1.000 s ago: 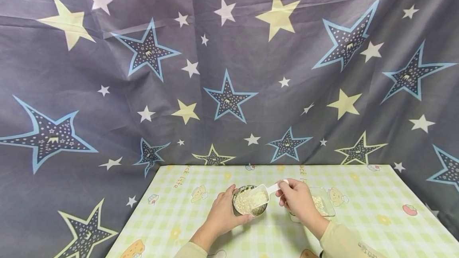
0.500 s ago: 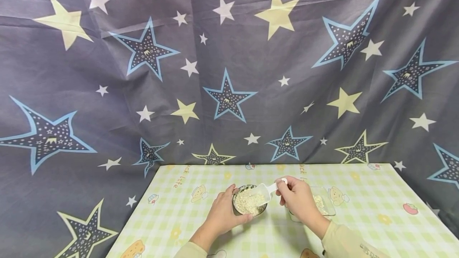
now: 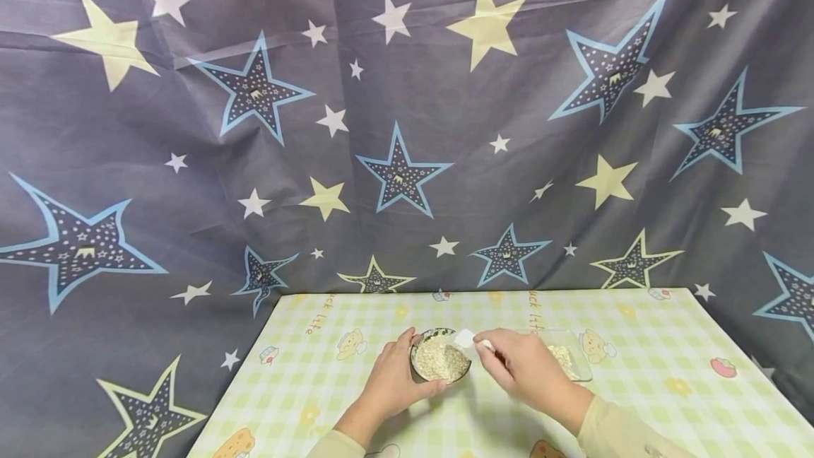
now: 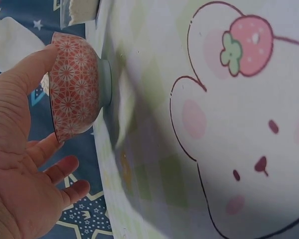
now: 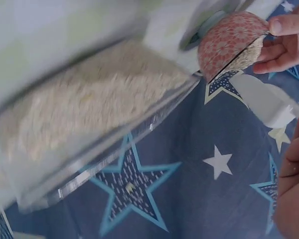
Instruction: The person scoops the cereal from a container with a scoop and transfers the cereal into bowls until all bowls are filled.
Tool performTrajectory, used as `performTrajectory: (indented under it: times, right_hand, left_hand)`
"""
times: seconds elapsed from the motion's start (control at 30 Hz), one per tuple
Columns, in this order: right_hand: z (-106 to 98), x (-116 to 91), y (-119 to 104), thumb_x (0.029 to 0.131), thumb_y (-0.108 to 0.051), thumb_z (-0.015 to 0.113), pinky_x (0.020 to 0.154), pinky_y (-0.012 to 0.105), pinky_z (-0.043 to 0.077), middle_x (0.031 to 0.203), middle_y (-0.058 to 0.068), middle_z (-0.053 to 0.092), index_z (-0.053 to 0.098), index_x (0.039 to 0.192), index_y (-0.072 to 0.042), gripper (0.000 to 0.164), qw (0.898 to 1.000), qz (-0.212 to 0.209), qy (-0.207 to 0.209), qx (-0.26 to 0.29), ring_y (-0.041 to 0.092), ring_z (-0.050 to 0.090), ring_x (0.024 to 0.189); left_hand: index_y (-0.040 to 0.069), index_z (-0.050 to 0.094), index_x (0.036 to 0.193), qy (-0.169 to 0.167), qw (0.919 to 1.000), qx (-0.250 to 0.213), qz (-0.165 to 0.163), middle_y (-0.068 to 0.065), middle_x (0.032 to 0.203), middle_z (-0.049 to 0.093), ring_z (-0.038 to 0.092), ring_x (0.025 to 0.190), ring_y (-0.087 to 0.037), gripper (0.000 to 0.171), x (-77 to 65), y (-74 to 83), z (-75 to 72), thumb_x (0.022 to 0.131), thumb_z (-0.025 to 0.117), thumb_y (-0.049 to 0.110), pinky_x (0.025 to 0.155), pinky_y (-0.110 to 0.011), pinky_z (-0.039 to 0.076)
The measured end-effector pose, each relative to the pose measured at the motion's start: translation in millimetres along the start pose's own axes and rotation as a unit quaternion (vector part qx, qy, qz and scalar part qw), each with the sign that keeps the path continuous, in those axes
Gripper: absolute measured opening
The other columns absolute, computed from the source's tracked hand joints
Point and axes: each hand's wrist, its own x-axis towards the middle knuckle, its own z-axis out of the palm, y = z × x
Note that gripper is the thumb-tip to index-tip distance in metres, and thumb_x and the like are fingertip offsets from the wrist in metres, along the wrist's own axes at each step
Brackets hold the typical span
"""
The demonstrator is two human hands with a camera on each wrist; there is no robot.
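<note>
A bowl (image 4: 74, 84) with a red flower pattern outside stands upright on the table, nearly full of oats (image 3: 437, 360). My left hand (image 3: 396, 375) holds it by the rim, thumb on one side and index finger on the other; the remaining fingers curl loosely beside it in the left wrist view. My right hand (image 3: 531, 366) pinches the handle of a white scoop (image 5: 266, 99). The scoop is tipped over the bowl's right rim, and no oats show on its visible side. Part of its handle is hidden by the fingers.
Right of the bowl, partly behind my right hand, sits a clear container (image 3: 581, 348) of oats (image 5: 99, 104). A green checked cloth (image 3: 331, 401) with cartoon prints covers the table. A dark curtain (image 3: 286, 161) with stars hangs behind the far edge.
The scoop held oats earlier; they have slid into the bowl. My right hand has rolled over and tipped the scoop further. My left hand stays on the bowl.
</note>
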Motion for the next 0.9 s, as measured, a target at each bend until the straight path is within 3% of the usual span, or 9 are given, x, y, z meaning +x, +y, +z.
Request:
performTrajectory:
  times: [0.1,0.2,0.63,0.77,0.83,0.9]
  right_hand:
    - [-3.1,-2.6,-1.1,0.11,-0.022,0.058,0.06,0.014,0.054,0.092,-0.007,0.076,0.075,0.109,-0.013,0.019,0.995,-0.089,-0.013,-0.05,-0.004,0.06,0.066]
    - [-5.5,-5.7,-1.6,0.116,-0.032,0.045,0.059,0.015,0.055,0.091,-0.008,0.074,0.075,0.111,-0.014,0.036,0.989,-0.124,-0.024,-0.078,-0.001,0.064,0.067]
    - [-12.1,-6.3,2.4,0.116,-0.032,0.045,0.062,0.02,0.059,0.095,-0.007,0.074,0.076,0.114,-0.013,0.036,0.987,-0.133,-0.009,-0.085,0.003,0.068,0.072]
    - [-23.0,-10.8,7.2,0.108,-0.021,0.06,0.059,0.016,0.055,0.09,-0.005,0.076,0.077,0.113,-0.011,0.02,0.995,-0.07,0.036,-0.055,-0.003,0.06,0.065]
    - [-33.1,-15.4,11.2,0.101,-0.011,0.067,0.057,0.014,0.052,0.086,-0.004,0.075,0.078,0.112,-0.009,0.016,0.998,0.002,0.061,-0.033,-0.006,0.056,0.063]
    - [-45.5,-22.1,17.2,0.097,-0.003,0.069,0.053,0.014,0.05,0.08,-0.004,0.073,0.078,0.11,-0.007,0.017,0.991,0.102,0.082,-0.005,-0.007,0.055,0.061]
  left_hand:
    - [-0.002,0.036,0.162,0.005,1.0,0.001,0.005,-0.013,0.156,0.06,0.056,0.139,-0.04,0.119,-0.6,1.3,-0.2,0.076,0.092,0.056,0.119,-0.06,0.046]
    - [-0.003,0.036,0.161,0.009,0.9999,0.003,0.008,-0.014,0.155,0.061,0.056,0.138,-0.041,0.118,-0.9,2.2,-0.4,0.075,0.093,0.056,0.119,-0.06,0.047]
    - [-0.005,0.035,0.161,0.006,1.0,0.003,0.006,-0.015,0.155,0.06,0.055,0.14,-0.042,0.12,-0.3,0.4,0.2,0.076,0.092,0.057,0.119,-0.061,0.046]
    - [-0.004,0.034,0.163,-0.001,0.9999,0.005,0.009,-0.016,0.157,0.058,0.054,0.142,-0.043,0.12,-3.2,-0.9,-1.5,0.078,0.09,0.06,0.12,-0.063,0.045]
    - [-0.002,0.034,0.163,0.0,0.9999,0.003,0.012,-0.017,0.159,0.056,0.053,0.143,-0.043,0.119,-5.5,-3.6,-3.9,0.079,0.088,0.064,0.119,-0.063,0.045]
    - [-0.001,0.034,0.164,0.007,0.9999,0.002,0.014,-0.017,0.16,0.054,0.053,0.143,-0.042,0.119,-8.4,-8.3,-7.8,0.08,0.085,0.067,0.119,-0.063,0.046]
